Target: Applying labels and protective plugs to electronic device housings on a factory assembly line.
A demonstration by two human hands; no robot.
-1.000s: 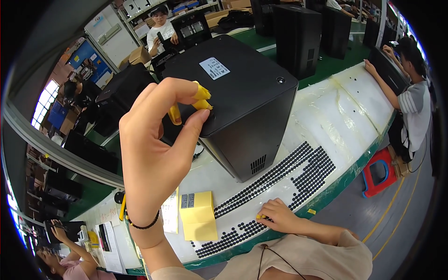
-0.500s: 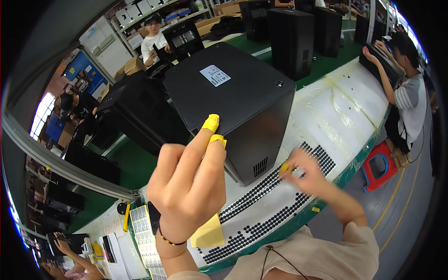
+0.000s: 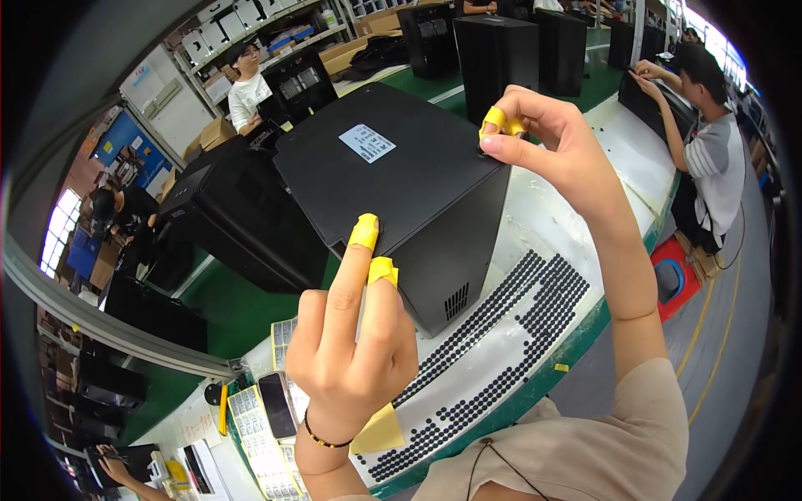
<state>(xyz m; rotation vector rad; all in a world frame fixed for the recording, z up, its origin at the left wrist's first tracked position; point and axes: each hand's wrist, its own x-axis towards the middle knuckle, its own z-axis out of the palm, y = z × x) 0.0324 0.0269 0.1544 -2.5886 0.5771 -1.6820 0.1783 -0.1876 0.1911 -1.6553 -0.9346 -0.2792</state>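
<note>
A tall black computer case stands before me with a printed white label on its upper face. My left hand reaches up to its near-left corner. Two fingers, wrapped in yellow tape, are stretched out, and the longer one touches the corner; the others are curled. At the case's right corner my right hand is pinched, its fingertips also taped yellow. Whatever lies between those fingertips is mostly hidden. Below the case, rows of small round black pads lie on the white worktop.
A yellow paper pad, a phone and label sheets lie at my left. More black cases stand on the green line behind. One co-worker is across, another at the right, beside a red stool.
My right hand has moved from the rows of black pads up to the case's right corner. My left hand stays at the near-left corner. The view has shifted slightly.
</note>
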